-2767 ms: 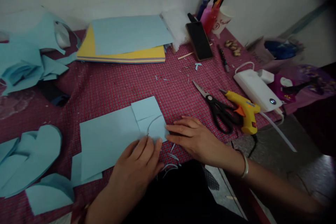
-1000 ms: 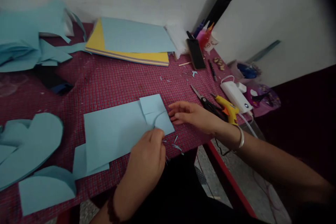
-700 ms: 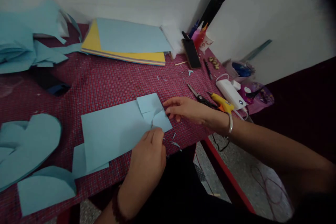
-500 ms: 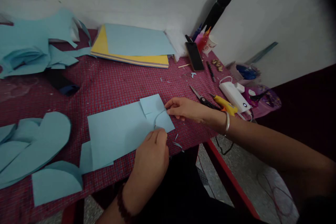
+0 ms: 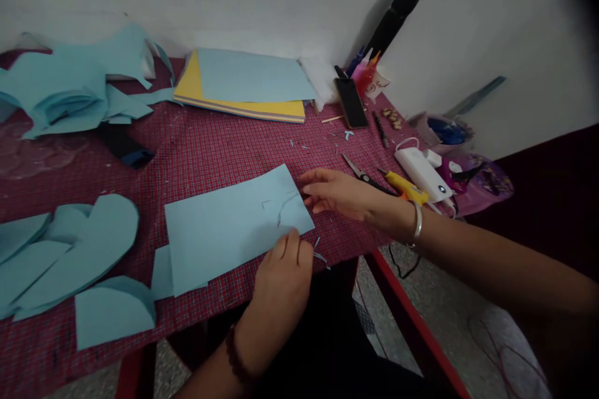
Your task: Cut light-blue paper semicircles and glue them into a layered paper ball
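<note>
A light blue paper sheet (image 5: 219, 230) lies in front of me on the checked red cloth. A thin curved line or strip (image 5: 282, 209) shows near its right end; which it is I cannot tell. My left hand (image 5: 284, 268) has its fingers curled at the sheet's near edge, and what they hold, if anything, is hidden. Just past the sheet's right edge, my right hand (image 5: 334, 193) is open, fingers slightly apart. Thin paper slivers (image 5: 321, 255) lie near the left hand. Scissors (image 5: 365, 176) and a yellow glue gun (image 5: 405, 187) lie beyond the right wrist.
Rounded blue paper cutouts (image 5: 84, 255) are piled at left, with blue paper scraps (image 5: 70, 87) behind. A stack of coloured sheets (image 5: 248, 78) lies by the wall. A phone (image 5: 350, 103), white power bank (image 5: 423, 173) and glue bottles (image 5: 367, 75) stand or lie at right.
The small square of blue paper that stood out over the sheet's right end no longer shows apart from it. My right hand has drawn off the sheet and its fingers have opened.
</note>
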Motion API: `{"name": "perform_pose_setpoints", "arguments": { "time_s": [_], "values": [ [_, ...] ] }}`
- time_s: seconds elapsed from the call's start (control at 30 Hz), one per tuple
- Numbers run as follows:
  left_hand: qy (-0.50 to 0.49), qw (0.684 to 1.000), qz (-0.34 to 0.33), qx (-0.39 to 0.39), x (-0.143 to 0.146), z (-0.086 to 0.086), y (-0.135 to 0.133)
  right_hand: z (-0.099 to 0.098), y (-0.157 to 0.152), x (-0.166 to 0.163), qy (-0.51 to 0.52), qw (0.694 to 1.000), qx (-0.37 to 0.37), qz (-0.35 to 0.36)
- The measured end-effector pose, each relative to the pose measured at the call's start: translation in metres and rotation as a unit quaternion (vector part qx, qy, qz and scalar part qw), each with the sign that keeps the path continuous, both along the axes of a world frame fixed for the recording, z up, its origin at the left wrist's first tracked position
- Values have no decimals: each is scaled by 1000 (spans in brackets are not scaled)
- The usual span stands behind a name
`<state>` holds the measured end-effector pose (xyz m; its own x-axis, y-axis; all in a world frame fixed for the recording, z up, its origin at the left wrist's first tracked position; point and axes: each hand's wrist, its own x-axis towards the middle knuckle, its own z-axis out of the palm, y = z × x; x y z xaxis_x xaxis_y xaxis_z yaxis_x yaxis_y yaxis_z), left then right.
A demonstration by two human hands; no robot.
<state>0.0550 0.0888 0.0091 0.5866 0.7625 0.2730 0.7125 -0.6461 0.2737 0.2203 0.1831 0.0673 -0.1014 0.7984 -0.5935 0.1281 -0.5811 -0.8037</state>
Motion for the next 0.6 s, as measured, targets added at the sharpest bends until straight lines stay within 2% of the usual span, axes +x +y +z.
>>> {"name": "perform_pose_setpoints", "arguments": {
  "time_s": [0.07,0.13,0.27,0.33,0.47,0.6],
  "values": [
    [-4,1000,0,3,0,-1,1,-5,4,2,-8,1000,-5,30],
    [-8,1000,3,6,0,-1,1,-11,7,5,-21,995,16,99],
    [5,1000,0,6,0,-2,2,-18,12,8,-57,964,67,250],
    [7,1000,2,11,0,-3,2,-19,15,7,-98,951,67,287],
    [-32,999,1,14,-1,-2,1,-23,16,5,-121,954,60,269],
    [-154,986,-55,17,1,6,-9,-29,10,12,-80,974,77,198]
  ]
}}
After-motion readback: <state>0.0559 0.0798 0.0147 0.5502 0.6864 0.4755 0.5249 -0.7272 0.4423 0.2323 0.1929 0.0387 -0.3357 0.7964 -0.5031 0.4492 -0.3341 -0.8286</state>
